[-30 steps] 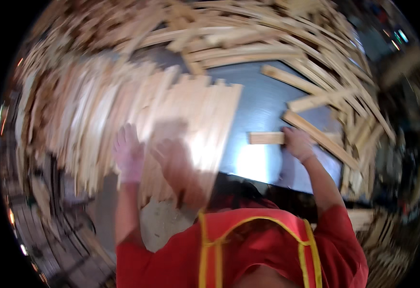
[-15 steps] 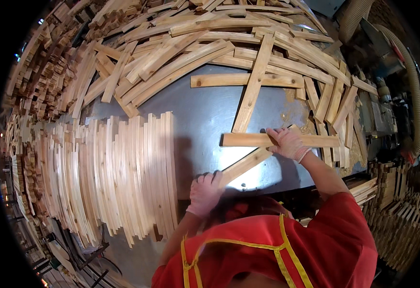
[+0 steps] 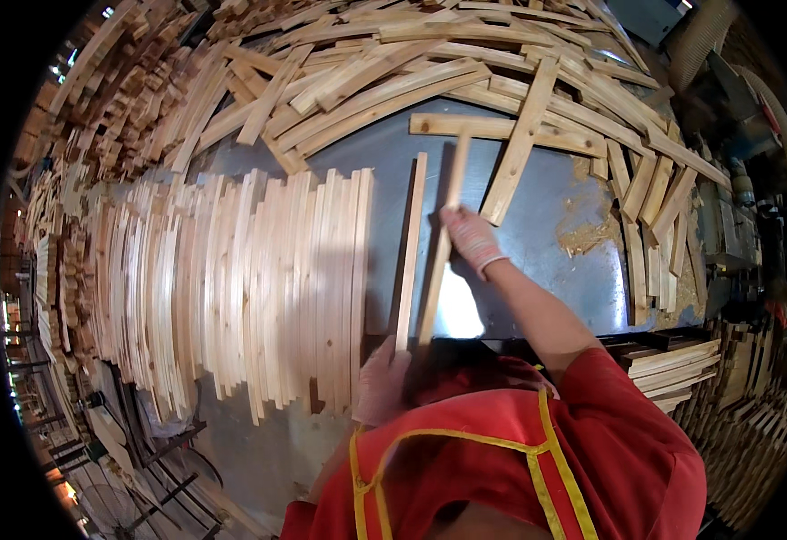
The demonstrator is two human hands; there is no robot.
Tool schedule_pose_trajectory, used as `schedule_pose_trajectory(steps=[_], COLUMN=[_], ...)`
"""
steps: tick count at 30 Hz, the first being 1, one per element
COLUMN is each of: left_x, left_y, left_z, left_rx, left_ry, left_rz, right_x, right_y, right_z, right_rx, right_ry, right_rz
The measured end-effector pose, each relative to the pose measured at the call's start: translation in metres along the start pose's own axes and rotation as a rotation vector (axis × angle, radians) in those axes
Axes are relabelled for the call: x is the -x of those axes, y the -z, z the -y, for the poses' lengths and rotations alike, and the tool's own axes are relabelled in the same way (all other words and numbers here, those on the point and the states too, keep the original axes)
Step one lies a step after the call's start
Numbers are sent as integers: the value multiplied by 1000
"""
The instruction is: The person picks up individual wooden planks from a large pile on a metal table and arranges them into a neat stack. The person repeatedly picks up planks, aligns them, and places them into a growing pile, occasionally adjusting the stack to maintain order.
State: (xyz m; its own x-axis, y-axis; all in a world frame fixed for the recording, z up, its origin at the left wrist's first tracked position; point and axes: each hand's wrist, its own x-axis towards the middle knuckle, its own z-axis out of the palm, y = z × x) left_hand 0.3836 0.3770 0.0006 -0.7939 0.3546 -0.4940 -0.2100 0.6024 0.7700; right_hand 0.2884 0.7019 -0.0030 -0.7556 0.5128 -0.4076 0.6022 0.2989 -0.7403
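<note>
The right hand (image 3: 468, 236), in a light glove, is closing its fingers around a long thin wooden slat (image 3: 438, 261); the grip is sitting a little above the middle of the slat, so one part is running away from the fingers toward the far pile and the longer part is running back toward the person's body; the long axis is lying almost straight from far to near, only a little tilted. The left hand (image 3: 383, 382), also gloved, is resting at the near end of a second slat (image 3: 410, 255); I cannot tell if its fingers are gripping it or only touching it. This second slat is lying just beside the held one, on the left side of the right fingers, nearly parallel to it. Further left of both hands a neat row of slats (image 3: 231, 288) is lying on the grey metal table (image 3: 538, 243).
</note>
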Motion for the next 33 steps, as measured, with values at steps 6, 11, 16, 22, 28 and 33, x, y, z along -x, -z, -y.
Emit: schedule_pose_trajectory(steps=[6,11,16,22,28,33], left_x=[-8,-25,-25,-51,-174,-256], left_y=[23,25,21,8,-70,-177], left_z=[-32,-4,-17,-69,-169,-255], left_rx=[-912,-952,-1039,-996,-925,-964], left_ry=[-472,-527,-585,-591,-816,-929], left_rz=[-261,-293,-328,-188,-116,2], right_x=[26,-39,-63,-59,127,251], right_y=[-62,42,84,76,212,315], right_z=[25,7,-24,-123,-142,-210], right_rx=[183,490,244,-938,-895,-806], right_ry=[318,177,-191,24,-51,-208], right_rz=[358,-671,-585,63,-232,-840])
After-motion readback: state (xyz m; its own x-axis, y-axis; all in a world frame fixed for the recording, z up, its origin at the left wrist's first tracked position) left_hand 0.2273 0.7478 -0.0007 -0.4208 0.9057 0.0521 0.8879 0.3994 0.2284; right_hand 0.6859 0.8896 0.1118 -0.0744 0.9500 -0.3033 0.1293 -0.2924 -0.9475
